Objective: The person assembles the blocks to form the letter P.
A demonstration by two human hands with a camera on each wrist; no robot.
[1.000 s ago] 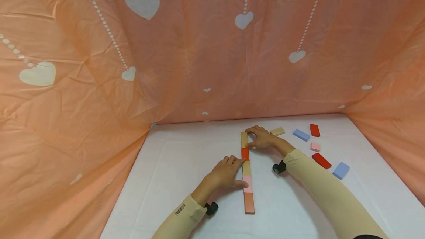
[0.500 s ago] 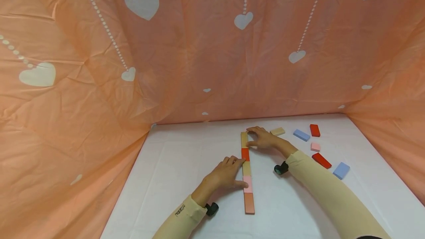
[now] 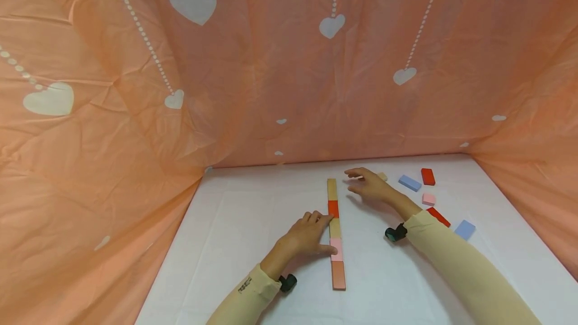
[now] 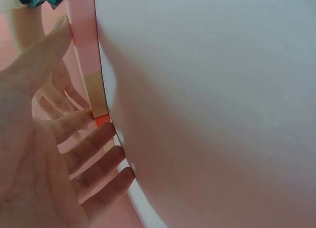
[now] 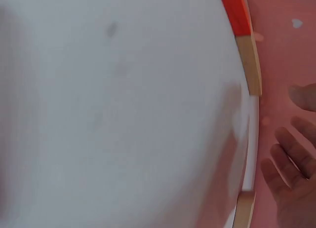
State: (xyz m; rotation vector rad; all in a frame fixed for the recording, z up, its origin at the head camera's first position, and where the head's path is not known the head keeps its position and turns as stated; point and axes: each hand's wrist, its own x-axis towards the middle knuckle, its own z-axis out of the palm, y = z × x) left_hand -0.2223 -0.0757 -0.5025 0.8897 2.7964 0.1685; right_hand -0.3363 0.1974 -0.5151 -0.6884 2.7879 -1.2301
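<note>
"Where's the row of blocks [image 3: 334,228]?"
"Touching the spread thumb and forefinger of the left hand [image 3: 307,235], ungripped."
"And the right hand [image 3: 373,187]?"
"Fingers relaxed, holding nothing; the row lies just left."

On the white tabletop [image 3: 235,214] there, a multicoloured row of rectangular wooden blocks [image 3: 335,228] has the left hand [image 3: 304,235] against its left side, the right hand [image 3: 371,186] and six loose multicoloured blocks [image 3: 410,183] to its right.

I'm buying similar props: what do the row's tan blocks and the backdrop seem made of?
Tan blocks: probably bare wood, matt, judging by their natural woody colour. Backdrop: thin sheet, slightly shiny and sharply creased, perhaps plastic; coated fabric remains possible.
</note>
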